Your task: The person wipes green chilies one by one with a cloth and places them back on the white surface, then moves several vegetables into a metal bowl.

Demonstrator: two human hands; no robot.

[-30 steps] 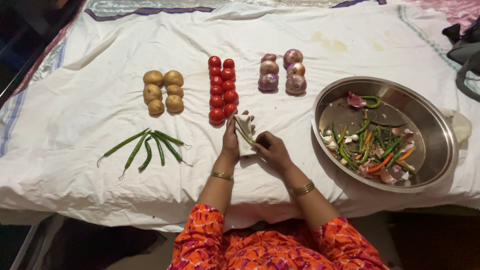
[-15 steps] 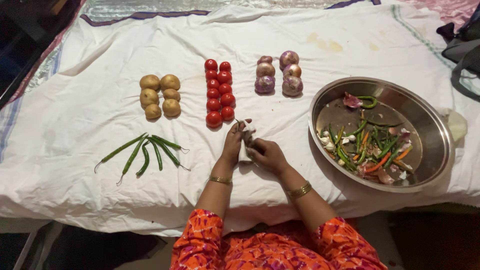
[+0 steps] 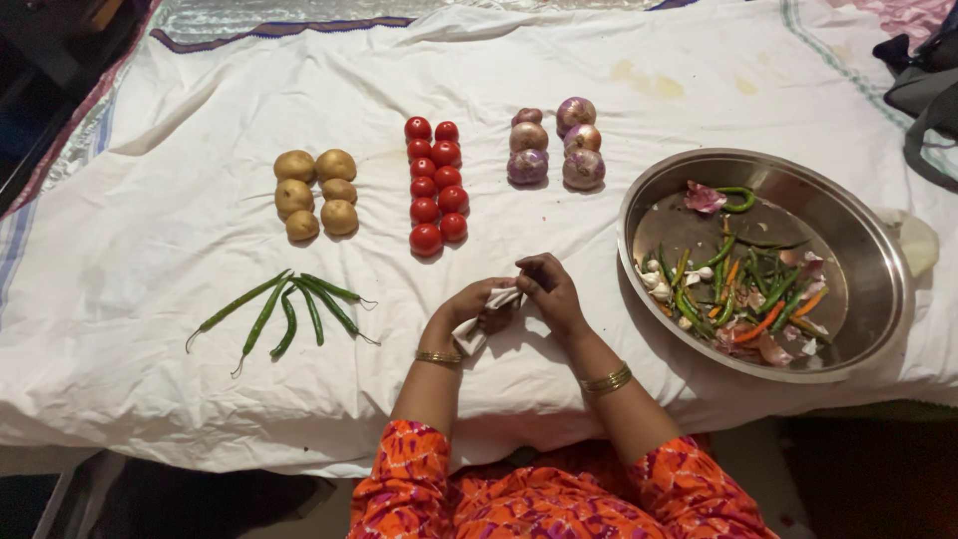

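White crumpled cloth piece (image 3: pixel 486 317) sits in the centre of the frame, a bit below the middle, held btw. both hands just above the white sheet (image 3: pixel 180 200) that covers the table. Left hand (image 3: pixel 467 305) is curled around its lower-left part; right hand (image 3: pixel 548 289) pinches the upper-right end w/ fingertips. Both grips are narrow and closed on the cloth.

Its long axis runs diagonal, from lower left to upper right. The free end points to the lower left, toward the left wrist w/ the gold bangle (image 3: pixel 440 356).

What could go wrong, as I judge: the pinch of the right hand takes only an edge, so the cloth could slip out and drop on the sheet. Also the hands work near the double row of small red tomatoes (image 3: pixel 435 186); a wide elbow move could roll them. The round steel basin w/ chilli and peel scraps (image 3: pixel 878 250) is just beside the right forearm, so a knock on its rim could spill scraps.
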